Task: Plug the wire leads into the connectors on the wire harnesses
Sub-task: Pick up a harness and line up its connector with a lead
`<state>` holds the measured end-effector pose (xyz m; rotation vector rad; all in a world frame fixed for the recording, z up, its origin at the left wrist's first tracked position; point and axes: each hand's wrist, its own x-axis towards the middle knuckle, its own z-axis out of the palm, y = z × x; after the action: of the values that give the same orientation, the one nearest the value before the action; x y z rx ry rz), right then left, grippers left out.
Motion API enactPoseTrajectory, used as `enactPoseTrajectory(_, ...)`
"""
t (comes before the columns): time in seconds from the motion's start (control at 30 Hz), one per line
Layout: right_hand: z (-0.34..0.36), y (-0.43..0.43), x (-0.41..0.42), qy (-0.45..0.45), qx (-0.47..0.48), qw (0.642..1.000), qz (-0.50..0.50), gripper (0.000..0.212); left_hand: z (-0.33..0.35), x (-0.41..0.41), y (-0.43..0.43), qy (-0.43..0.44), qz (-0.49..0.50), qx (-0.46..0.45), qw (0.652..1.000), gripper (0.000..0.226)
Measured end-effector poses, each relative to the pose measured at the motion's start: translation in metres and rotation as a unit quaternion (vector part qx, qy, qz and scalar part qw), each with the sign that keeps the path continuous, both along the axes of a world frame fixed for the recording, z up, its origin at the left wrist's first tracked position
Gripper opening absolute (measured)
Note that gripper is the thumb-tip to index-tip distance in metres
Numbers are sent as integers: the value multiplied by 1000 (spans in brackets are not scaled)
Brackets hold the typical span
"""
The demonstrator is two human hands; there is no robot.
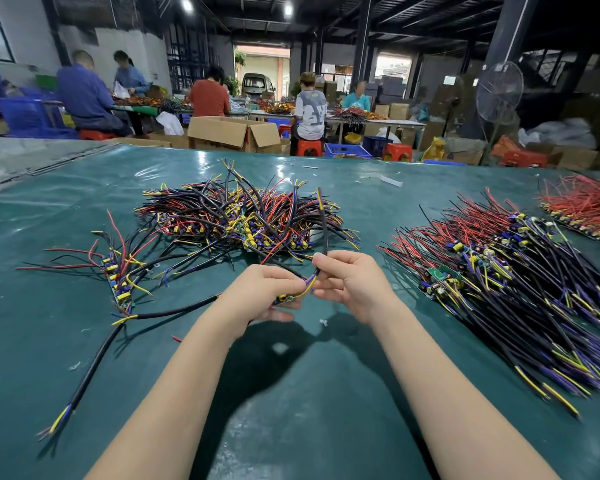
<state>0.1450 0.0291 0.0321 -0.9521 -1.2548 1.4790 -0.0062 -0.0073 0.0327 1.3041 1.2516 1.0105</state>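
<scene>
Worktop [291,393] was covered in glossy dark-green sheet, creased in places. Tangled centre pile [243,216] of harnesses lay mid-worktop. Small cluster [118,271] of harnesses lay to its left. 1 loose black cable [94,362] ran toward near-left edge, with yellow and purple leads at its tip. Right pile [516,282] fanned along right side. Red-wire pile [586,206] sat at far right. White scrap [391,181] lay farther back.

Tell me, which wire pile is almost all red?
The far-right pile, farthest back; the left cluster, centre pile and large right pile mix in black, yellow and purple.
</scene>
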Motion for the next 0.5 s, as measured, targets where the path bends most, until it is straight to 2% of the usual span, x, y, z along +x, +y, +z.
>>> enactPoseTrajectory(0.07, 2, 0, 3, 11, -24, 999, 39, 17, 1, -1, 0, -14, 8, -26, 1000, 30)
enactPoseTrajectory(0.17, 3, 0, 7, 65, -47, 994, 74, 19, 2, -2, 1, -15, 2, -31, 999, 23)
enactPoseTrajectory(0.3, 3, -2, 7, 76, -64, 991, 89, 19, 2, -3, 1, -36, -29, -44, 998, 18)
enactPoseTrajectory(0.5, 4, -3, 5, 127, -151, 976, 97, 21, 1, -7, 1, -36, -78, -21, 996, 24)
